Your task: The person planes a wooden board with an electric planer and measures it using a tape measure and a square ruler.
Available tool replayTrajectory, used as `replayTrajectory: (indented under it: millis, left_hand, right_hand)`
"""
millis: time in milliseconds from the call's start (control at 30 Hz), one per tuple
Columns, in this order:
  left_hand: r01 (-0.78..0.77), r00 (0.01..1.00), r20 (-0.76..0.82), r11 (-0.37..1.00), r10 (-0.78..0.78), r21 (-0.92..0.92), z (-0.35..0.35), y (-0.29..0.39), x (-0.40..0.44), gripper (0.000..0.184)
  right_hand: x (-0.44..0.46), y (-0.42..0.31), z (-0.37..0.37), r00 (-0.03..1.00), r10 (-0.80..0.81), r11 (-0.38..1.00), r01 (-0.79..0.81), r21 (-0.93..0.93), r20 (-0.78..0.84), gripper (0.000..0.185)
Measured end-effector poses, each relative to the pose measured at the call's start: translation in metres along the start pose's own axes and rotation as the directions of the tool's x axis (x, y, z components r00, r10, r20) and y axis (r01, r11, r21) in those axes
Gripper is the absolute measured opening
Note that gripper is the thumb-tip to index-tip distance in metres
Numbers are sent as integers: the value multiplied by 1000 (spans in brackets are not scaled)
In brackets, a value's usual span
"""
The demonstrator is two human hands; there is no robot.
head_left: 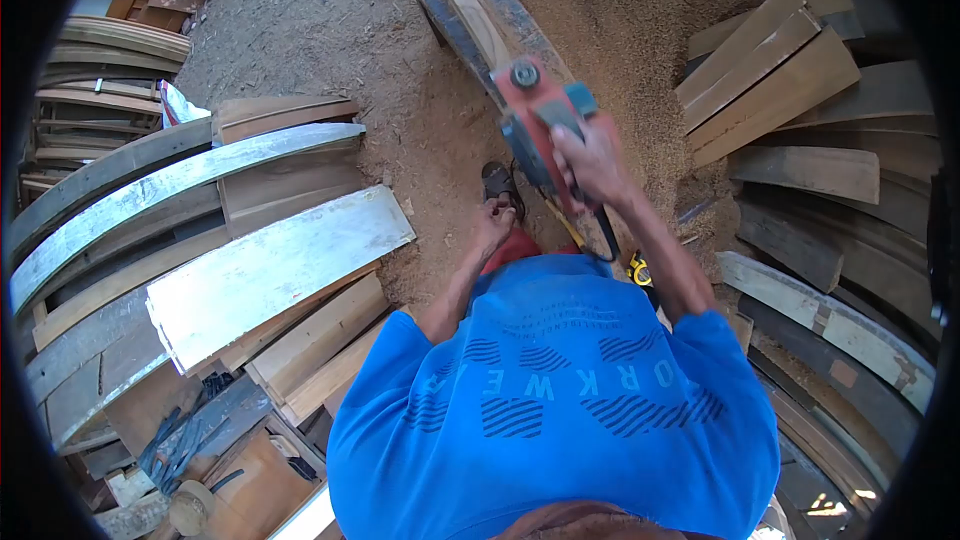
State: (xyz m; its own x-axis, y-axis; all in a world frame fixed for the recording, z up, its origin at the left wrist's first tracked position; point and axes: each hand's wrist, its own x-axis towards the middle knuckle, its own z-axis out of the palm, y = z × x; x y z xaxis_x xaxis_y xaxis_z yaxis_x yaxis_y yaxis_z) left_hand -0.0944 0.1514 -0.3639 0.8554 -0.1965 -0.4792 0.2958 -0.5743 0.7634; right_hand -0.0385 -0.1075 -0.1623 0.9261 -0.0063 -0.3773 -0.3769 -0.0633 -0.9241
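Observation:
My right hand point(592, 162) is wrapped round the handle of a red and teal electric planer point(520, 105). The planer sits over the near end of a long, narrow wooden strip point(462, 2), which lies along a worn plank bench point(520, 15). The tool's underside is hidden, so I cannot tell whether it touches the wood. A dark cord point(607, 235) hangs from its rear. My left hand point(490, 228) is low, in front of my body and left of the planer, apart from it. Its fingers are curled in, with no object visible in them.
Stacked boards line the left, including a white-faced board point(285, 265). More planks point(770, 70) lie at the right. Sawdust point(650, 0) covers the ground around the bench. A yellow tape measure point(639, 268) is by my right side. My sandalled foot point(500, 185) stands beside the bench.

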Motion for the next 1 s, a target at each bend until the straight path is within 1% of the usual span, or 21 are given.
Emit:
replayTrajectory:
  millis: [33, 67, 133, 200, 233, 267, 300, 333, 400, 433, 467, 500, 567, 667, 700, 733, 800, 900, 933, 967, 1000]
  left_hand:
    - [-21, 1000, 20, 999, 20, 34, 4, 4, -4, 34]
    - [-34, 998, 50, 999, 33, 13, 13, 3, -5, 33]
    - [-56, 992, 109, 998, 59, -28, 30, -6, -6, 31]
    - [-172, 976, 148, 984, 163, 52, 44, -13, -9, 30]
    - [-170, 971, 180, 985, 160, 41, 41, 6, -16, 29]
    - [-167, 965, 212, 986, 157, 31, 39, 25, -22, 28]
    - [-163, 958, 243, 986, 153, 21, 35, 46, -28, 27]
    - [-271, 943, 207, 962, 261, 20, 27, 78, -39, 29]
    - [-290, 910, 313, 957, 273, 8, 29, 85, -43, 34]
    - [-203, 876, 449, 979, 180, 4, 37, 68, -36, 38]
    - [-202, 815, 552, 979, 178, -18, 46, 53, -29, 42]
    - [-196, 742, 648, 980, 174, -39, 54, 38, -22, 46]
    - [-336, 553, 764, 928, 333, -161, 65, 20, -14, 54]
    - [-313, 492, 834, 945, 251, -100, 55, 28, -5, 55]
    - [-297, 478, 851, 952, 216, -74, 51, 31, -1, 56]
    - [-270, 476, 863, 962, 171, -41, 42, 38, 2, 56]
    - [-269, 544, 833, 961, 101, 59, 35, 34, 5, 56]
    - [-65, 633, 772, 989, -59, 129, -5, 72, 11, 55]
    - [-80, 679, 732, 986, -51, 143, -2, 59, 19, 54]
    - [-94, 723, 690, 983, -42, 158, 5, 33, 30, 52]
    - [-106, 764, 645, 979, -31, 174, 15, 2, 41, 51]
  right_hand:
    - [-26, -1, 1, 998, 61, 998, -61, 5, -1, 44]
    - [-51, -2, 2, 993, 120, 993, -120, 8, -2, 41]
    - [-84, 12, 2, 993, 121, 993, -121, 0, 16, 35]
    - [-105, 27, 4, 996, 85, 996, -85, -3, 0, 39]
    - [-107, 35, 4, 998, 68, 998, -68, -5, -5, 42]
    - [-104, 45, 6, 997, 66, 997, -68, -47, -34, 64]
    - [-98, 47, 8, 998, 51, 997, -53, -47, -47, 64]
    - [-89, 46, 10, 998, 32, 998, -35, -49, -61, 65]
    - [-69, 44, 15, 997, 1, 999, -5, -54, -79, 65]
    - [-55, 43, 16, 997, -13, 998, 9, -59, -82, 66]
    - [-42, 39, 18, 996, -27, 998, 22, -65, -85, 66]
    - [-28, 32, 20, 996, -24, 999, 20, -43, -82, 61]
    - [-4, 15, 24, 997, -10, 1000, 10, 0, -76, 51]
    - [36, -11, 27, 997, -7, 1000, 6, -11, -75, 66]
    - [51, -15, 28, 997, -20, 1000, 19, -10, -79, 66]
    - [65, -17, 29, 996, -32, 999, 31, -8, -83, 66]
    - [90, -26, 32, 995, -49, 999, 48, -7, -90, 65]
    - [125, -43, 34, 993, -74, 997, 73, -9, -94, 65]
    - [138, -46, 35, 992, -85, 996, 84, -13, -92, 65]
    - [149, -50, 35, 991, -96, 995, 95, -17, -90, 65]
    - [158, -56, 36, 991, -97, 995, 96, -19, -97, 60]
